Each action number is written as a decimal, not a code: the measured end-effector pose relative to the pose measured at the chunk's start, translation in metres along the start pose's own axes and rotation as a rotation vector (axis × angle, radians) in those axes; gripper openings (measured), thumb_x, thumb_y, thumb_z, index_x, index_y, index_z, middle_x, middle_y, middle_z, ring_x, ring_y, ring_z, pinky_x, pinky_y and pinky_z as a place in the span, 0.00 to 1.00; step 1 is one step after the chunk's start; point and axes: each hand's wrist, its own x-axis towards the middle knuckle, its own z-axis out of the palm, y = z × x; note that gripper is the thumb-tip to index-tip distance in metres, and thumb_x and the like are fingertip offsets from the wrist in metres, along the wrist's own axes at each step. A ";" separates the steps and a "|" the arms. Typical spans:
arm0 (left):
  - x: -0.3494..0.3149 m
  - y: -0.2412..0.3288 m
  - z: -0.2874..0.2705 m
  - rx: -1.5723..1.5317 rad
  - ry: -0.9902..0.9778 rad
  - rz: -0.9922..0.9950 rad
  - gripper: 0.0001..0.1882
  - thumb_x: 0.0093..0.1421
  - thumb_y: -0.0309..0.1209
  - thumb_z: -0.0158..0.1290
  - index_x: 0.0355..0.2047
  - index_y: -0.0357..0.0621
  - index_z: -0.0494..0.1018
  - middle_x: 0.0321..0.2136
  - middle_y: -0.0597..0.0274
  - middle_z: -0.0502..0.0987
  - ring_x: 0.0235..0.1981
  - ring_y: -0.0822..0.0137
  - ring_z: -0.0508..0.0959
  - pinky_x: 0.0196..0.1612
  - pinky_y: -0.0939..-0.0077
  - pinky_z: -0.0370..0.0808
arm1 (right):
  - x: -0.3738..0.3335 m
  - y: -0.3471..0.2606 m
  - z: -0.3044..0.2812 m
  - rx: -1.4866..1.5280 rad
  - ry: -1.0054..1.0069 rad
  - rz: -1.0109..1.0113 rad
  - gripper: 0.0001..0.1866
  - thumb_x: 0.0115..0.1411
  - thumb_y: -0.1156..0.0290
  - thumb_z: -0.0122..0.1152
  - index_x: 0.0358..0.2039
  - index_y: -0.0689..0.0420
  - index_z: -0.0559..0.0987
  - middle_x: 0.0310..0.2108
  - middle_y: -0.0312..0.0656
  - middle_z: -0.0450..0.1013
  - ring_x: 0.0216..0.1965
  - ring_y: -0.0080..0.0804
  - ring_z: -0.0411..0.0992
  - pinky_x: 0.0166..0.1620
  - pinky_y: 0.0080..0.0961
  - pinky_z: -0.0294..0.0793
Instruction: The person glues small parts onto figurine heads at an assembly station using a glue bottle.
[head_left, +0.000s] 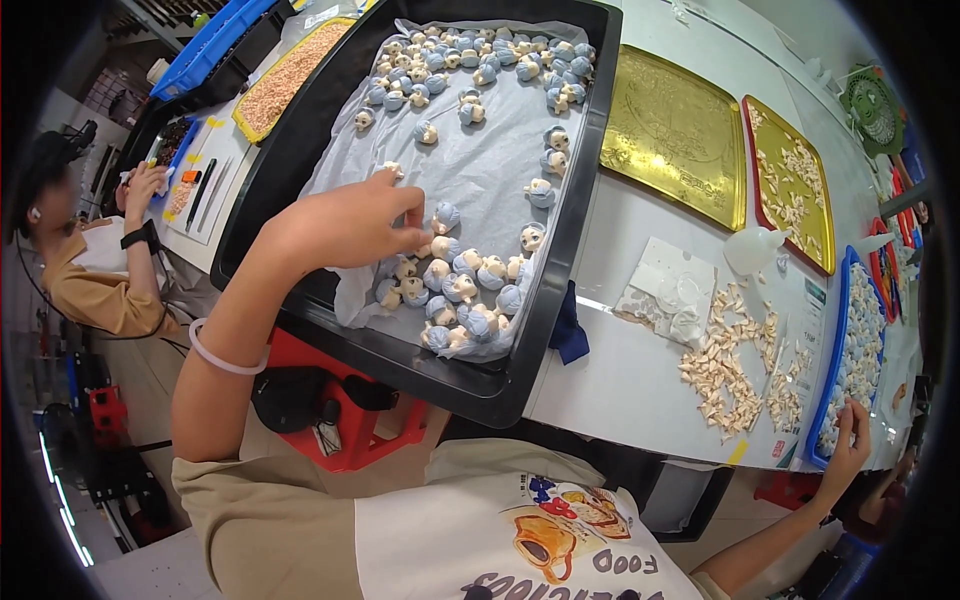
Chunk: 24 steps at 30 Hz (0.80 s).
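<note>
My left hand (350, 225) is over a large black tray (555, 300) lined with white paper, its thumb and fingers apart. At its fingertip is a small pale piece (394, 170); beside its thumb lies a cluster of small doll heads (465, 262) with blue-grey hair. More of these heads are grouped along the tray's far end and right side. Out to the right, my right hand (848, 445) reaches the near edge of a blue tray (817, 425) full of small white and pale blue pieces. Its fingers are stretched upward; nothing shows in them.
Loose cream pieces (725, 375) lie on the white table, beside a white card (670, 280). Two gold trays (672, 130) sit behind them, one holding cream pieces. A red stool (350, 440) stands below the black tray. At left, another person (110, 270) works with their hands.
</note>
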 end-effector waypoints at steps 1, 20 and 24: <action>-0.002 0.000 0.000 0.013 -0.037 0.031 0.18 0.57 0.43 0.52 0.40 0.41 0.71 0.35 0.50 0.76 0.38 0.53 0.76 0.41 0.65 0.72 | 0.000 0.000 0.002 0.009 0.003 -0.003 0.10 0.63 0.72 0.51 0.39 0.64 0.76 0.31 0.36 0.72 0.31 0.20 0.66 0.36 0.17 0.67; 0.000 -0.046 -0.007 0.017 0.099 -0.077 0.13 0.46 0.27 0.59 0.32 0.40 0.69 0.31 0.54 0.72 0.34 0.60 0.74 0.36 0.70 0.71 | -0.004 0.002 0.000 0.025 0.026 0.008 0.10 0.63 0.73 0.51 0.39 0.65 0.76 0.30 0.36 0.72 0.31 0.20 0.66 0.36 0.18 0.67; 0.008 -0.015 -0.006 -0.227 0.369 0.097 0.09 0.50 0.24 0.54 0.34 0.40 0.70 0.30 0.56 0.71 0.30 0.63 0.72 0.36 0.71 0.71 | -0.002 -0.003 0.001 -0.011 0.002 -0.015 0.10 0.63 0.73 0.51 0.39 0.65 0.76 0.30 0.36 0.72 0.31 0.20 0.67 0.36 0.17 0.67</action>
